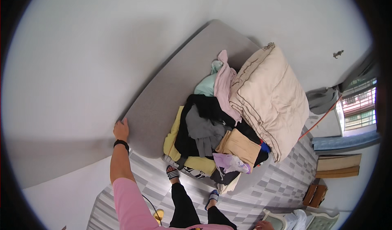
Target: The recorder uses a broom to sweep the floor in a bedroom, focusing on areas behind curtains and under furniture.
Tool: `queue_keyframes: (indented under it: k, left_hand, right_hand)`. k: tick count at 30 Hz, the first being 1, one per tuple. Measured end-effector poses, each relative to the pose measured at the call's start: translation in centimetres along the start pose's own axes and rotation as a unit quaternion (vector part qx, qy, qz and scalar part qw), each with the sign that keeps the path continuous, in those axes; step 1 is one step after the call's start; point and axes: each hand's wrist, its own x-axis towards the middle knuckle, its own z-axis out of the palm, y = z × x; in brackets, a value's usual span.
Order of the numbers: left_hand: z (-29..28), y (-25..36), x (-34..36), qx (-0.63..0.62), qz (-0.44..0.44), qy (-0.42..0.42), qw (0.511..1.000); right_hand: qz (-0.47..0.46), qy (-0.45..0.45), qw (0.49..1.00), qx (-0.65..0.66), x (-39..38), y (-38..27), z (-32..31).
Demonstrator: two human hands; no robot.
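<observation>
The left grip (121, 129) rests at the near left edge of the grey mattress (149, 111), beside the white wall (69, 83); whether its fingers close around the edge cannot be told. A black wristband (121, 144) is on that wrist, below it a pink sleeve (130, 201). The right grip (264, 225) is partly cut off by the lower border, near a green padded chair (276, 219); its opening and any hold cannot be determined.

The mattress carries a mixed heap: black garment (188, 134), grey garment (204, 126), yellow cloth (173, 138), pink cloth (223, 83), mint cloth (205, 86) and folded tan cloth (241, 145). A puffy beige quilt (275, 93) lies along the heap's right side. Striped sandals (173, 174) are on the person's feet, on the patterned floor (286, 177). A yellow slipper (159, 214) lies near the lower border. A barred window (359, 107) is at far right.
</observation>
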Motion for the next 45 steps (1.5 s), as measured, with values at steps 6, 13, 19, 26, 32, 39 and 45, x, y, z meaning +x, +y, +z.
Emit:
queue_keyframes:
  k: [6,13,19,26,32,39,45]
  left_hand:
    - [-0.3,1.7,-1.3,0.071,-0.029,0.086,0.993]
    - [2.9,1.8,-2.3,0.076,-0.004,0.174,0.982]
    - [5.3,-0.5,-1.9,0.081,0.043,0.254,0.963]
    - [5.0,0.0,-2.1,0.059,0.041,0.202,0.977]
    - [5.0,-0.4,-2.4,0.031,0.058,0.174,0.983]
    - [6.2,-1.2,-4.0,0.058,0.067,0.174,0.981]
    - [6.5,1.2,-14.8,0.048,0.14,0.126,0.981]
  right_hand:
    - [0.018,0.121,0.992,-0.034,-1.3,-3.1,2.8]
    - [0.025,0.114,0.992,-0.057,-0.6,2.5,-0.1]
    - [-0.019,0.11,0.994,-0.016,2.8,7.6,-7.0]
    - [0.03,0.137,0.988,-0.059,5.1,8.8,-7.2]
    - [0.02,0.117,0.992,-0.035,9.0,10.8,-8.7]
    - [-0.012,0.161,0.987,-0.025,7.4,8.5,-9.5]
    - [-0.038,0.113,0.991,0.062,1.8,7.8,-4.7]
